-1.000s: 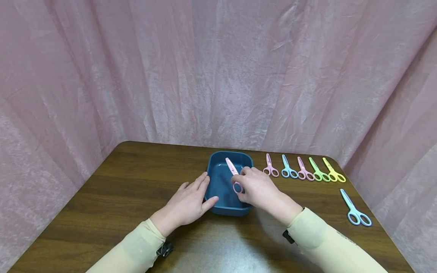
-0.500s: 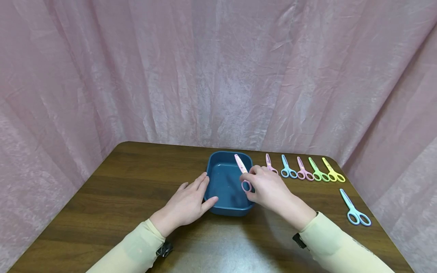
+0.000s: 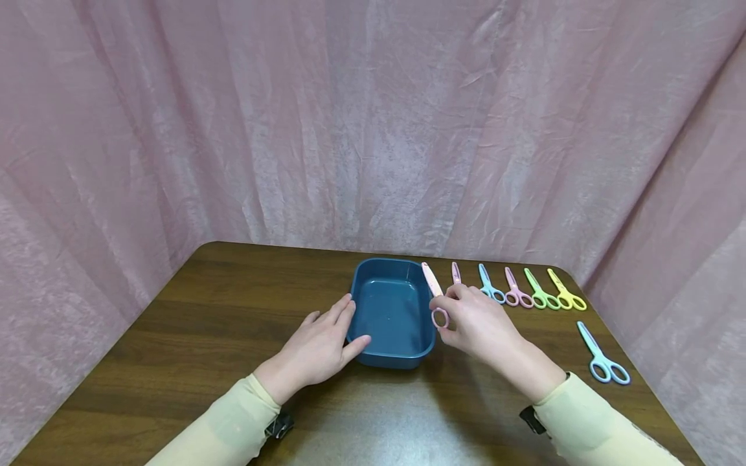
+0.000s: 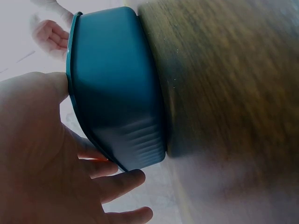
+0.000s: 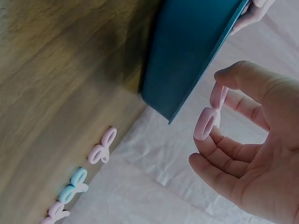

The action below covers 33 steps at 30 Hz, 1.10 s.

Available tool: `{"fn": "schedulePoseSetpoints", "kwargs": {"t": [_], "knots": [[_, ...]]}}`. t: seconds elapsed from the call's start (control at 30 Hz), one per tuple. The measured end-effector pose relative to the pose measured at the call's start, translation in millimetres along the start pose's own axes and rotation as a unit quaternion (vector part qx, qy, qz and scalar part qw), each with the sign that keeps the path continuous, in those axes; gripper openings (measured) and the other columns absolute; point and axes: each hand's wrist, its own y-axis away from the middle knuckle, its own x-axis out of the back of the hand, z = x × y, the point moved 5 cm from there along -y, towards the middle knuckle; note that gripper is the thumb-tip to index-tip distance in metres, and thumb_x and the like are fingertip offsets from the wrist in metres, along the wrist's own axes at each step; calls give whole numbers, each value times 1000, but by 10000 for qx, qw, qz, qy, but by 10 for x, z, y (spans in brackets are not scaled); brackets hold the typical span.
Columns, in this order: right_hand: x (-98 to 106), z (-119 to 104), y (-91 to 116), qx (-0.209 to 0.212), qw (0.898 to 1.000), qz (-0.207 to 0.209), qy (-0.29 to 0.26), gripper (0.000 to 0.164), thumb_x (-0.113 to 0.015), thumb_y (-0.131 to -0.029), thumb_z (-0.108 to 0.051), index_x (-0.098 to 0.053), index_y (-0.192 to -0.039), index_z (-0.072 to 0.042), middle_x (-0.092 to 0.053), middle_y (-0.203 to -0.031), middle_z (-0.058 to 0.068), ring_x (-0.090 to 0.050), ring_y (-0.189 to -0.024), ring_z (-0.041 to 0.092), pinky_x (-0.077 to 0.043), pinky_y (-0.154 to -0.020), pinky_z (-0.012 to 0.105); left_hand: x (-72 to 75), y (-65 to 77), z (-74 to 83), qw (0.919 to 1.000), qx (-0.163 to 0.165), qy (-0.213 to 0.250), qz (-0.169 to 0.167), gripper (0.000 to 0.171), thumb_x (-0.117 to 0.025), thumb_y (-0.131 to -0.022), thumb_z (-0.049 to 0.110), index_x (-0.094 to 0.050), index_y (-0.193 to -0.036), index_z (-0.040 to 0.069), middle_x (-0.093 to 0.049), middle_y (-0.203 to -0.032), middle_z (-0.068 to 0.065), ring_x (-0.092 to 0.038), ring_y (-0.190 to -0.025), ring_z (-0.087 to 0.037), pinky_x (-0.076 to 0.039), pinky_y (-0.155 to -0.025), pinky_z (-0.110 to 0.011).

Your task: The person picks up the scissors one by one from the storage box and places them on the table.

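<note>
My right hand pinches a pair of pink scissors by the handle loops, blades pointing away from me. It is raised just beyond the right rim of a dark blue plastic bin. In the right wrist view the scissors' loops show between thumb and fingers. My left hand rests against the bin's left side, its fingers fairly straight along the rim and its thumb over the near-left edge. From the left wrist view, the thumb and fingertips meet the rim of the bin.
Right of the bin, a row of scissors lies along the table's far edge: pink, blue, another pink, green and yellow. Light blue scissors lie nearer, by the right edge. A pink curtain hangs behind.
My right hand has moved right with the pink scissors, from over the bin's inside to past its right rim. The left hand has stayed at the bin's left side.
</note>
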Motion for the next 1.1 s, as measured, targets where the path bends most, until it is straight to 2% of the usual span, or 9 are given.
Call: {"fn": "schedulePoseSetpoints", "kwargs": {"t": [0.3,0.5,0.7,0.93,1.1], "knots": [[29,92,94,-94,9999,40,84,33,-92,-73,-7,-74,-95,-23,-67,-94,0,-62,-78,24,-51,-63,40,4,-1,2,10000,19,6,-53,85,-45,-115,62,-41,-167,-5,-33,-177,-20,-38,-162,-31,-39,-120,-69],[54,143,170,-233,9997,28,93,32,-92,-74,-6,-73,-93,-23,-66,-92,-1,-65,-82,24,-52,-67,42,7,1,4,10000,15,22,-46,84,-46,-115,61,-41,-167,-5,-33,-177,-20,-38,-162,-32,-39,-120,-69],[37,236,301,-370,9992,-106,102,34,-94,-72,-9,-70,-90,-26,-66,-93,-2,-65,-82,24,-51,-64,41,1,-2,1,10000,2,24,-40,85,-45,-115,62,-41,-167,-5,-33,-177,-20,-38,-162,-32,-39,-120,-69],[16,301,446,-564,9979,-288,154,35,-94,-73,-11,-76,-99,-25,-68,-96,0,-67,-85,24,-53,-66,43,10,-3,3,10000,-26,59,6,84,-46,-115,61,-41,-166,-5,-33,-177,-21,-38,-162,-33,-39,-120,-70],[-21,326,525,-627,9971,-424,118,35,-95,-72,-11,-73,-95,-27,-68,-95,0,-66,-83,25,-53,-66,44,19,1,12,9999,-41,83,46,83,-48,-115,59,-43,-165,-6,-35,-176,-22,-38,-161,-34,-39,-120,-70]]}}
